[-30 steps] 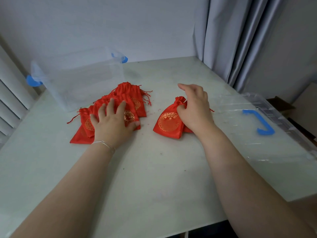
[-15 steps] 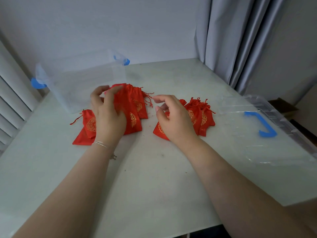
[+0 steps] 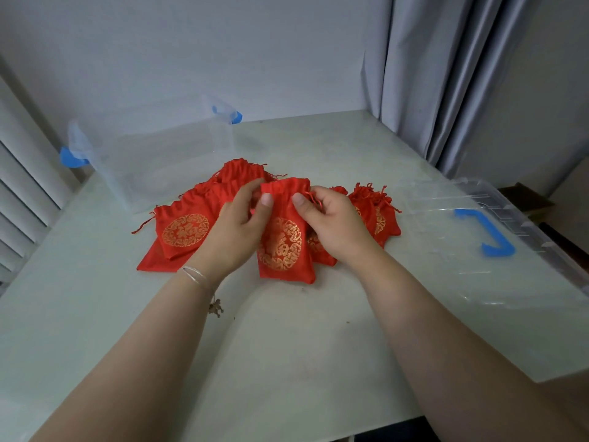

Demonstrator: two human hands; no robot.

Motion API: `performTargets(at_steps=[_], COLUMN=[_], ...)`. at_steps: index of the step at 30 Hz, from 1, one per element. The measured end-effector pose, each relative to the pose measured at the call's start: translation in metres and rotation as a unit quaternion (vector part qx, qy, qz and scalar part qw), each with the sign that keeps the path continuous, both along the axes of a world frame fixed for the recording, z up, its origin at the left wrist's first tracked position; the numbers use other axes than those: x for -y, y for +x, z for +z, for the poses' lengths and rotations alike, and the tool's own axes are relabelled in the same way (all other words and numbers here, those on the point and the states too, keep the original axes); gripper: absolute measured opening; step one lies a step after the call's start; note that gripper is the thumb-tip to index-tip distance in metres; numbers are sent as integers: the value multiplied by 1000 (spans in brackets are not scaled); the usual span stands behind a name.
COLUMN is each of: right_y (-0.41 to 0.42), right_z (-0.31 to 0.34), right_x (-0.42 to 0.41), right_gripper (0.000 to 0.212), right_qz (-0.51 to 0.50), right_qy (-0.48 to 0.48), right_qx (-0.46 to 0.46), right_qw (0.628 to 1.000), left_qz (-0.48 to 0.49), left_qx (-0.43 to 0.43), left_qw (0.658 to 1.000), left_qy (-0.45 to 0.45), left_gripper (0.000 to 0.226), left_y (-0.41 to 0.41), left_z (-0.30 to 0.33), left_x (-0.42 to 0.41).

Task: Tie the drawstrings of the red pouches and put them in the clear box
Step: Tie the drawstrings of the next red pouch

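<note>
Pouch (image 3: 284,237) of red satin-like cloth with a gold medallion is hanging upright between your hands, its bottom edge just at the pale table (image 3: 287,346). Your left hand (image 3: 237,224) is pinching the gathered mouth on one side, thumb pressing the front of the cloth. Your right hand (image 3: 331,221) is curling round the other side, thumb and fingers closing on the red drawstring (image 3: 314,196) where it is coming out of the hem.

The cloth is looking thin, soft and light, probably a bit slippery, so it is likely to sag and fold rather than keep any shape. You are best gripping at the hem channel and the cord ends, not the body.

Untied pouches (image 3: 186,232) are lying in an overlapping heap to your left; cinched pouches (image 3: 377,215) are sitting just behind your right hand. The clear box (image 3: 153,161) is standing open behind the left heap, seemingly with nothing in it yet. Its clear lid (image 3: 471,250) with the blue handle is lying flat to your right.
</note>
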State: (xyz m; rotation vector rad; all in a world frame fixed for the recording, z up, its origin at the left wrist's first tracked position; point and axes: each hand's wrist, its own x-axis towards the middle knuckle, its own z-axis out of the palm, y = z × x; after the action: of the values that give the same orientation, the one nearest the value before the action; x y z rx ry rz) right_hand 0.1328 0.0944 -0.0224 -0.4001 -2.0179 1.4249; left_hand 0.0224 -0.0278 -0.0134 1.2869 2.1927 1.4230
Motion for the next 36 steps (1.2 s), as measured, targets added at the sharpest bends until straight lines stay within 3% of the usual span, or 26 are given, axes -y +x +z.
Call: performTargets(at_steps=[2, 4, 6, 9, 13, 19, 23, 30, 32, 34, 36], right_y=[1, 1, 1, 4, 7, 8, 9, 11, 16, 20, 21], right_z=[0, -2, -4, -7, -5, 1, 6, 20, 23, 23, 21], right_x=[-3, -7, -11, -16, -23, -22, -17, 1, 1, 1, 4], right_gripper=[25, 31, 33, 39, 39, 25, 24, 37, 37, 33, 28], right_qz=[5, 3, 5, -25, -64, -103, -151, -39, -48, -70, -78], right_qy=[6, 9, -1, 59, 59, 4, -48, -207, -144, 16, 140], right_qx=[27, 66, 99, 141, 121, 42, -86, -273, -267, -224, -187], right_qw=[1000, 998, 995, 988, 989, 994, 984, 939, 952, 972, 969], left_qz=[4, 26, 35, 48, 86, 148, 158, 100, 70, 29, -14], left_qx=[52, 56, 54, 93, 175, 253, 321, 436, 444, 419, 366], left_qw=[997, 996, 997, 994, 980, 948, 922, 885, 876, 876, 885], left_qy=[-50, -70, -52, -12, 50, 126, 146, 129, 175, 236, 288], left_gripper=[55, 47, 41, 48, 41, 38, 38, 36, 36, 37, 39], left_y=[-7, -10, -14, -21, -28, -33, -30, -18, -16, -14, -9], left_z=[-3, -5, -6, -10, -14, -15, -10, -4, 1, 8, 14], left_x=[0, 1, 1, 1, 1, 1, 1, -2, 0, 1, 3])
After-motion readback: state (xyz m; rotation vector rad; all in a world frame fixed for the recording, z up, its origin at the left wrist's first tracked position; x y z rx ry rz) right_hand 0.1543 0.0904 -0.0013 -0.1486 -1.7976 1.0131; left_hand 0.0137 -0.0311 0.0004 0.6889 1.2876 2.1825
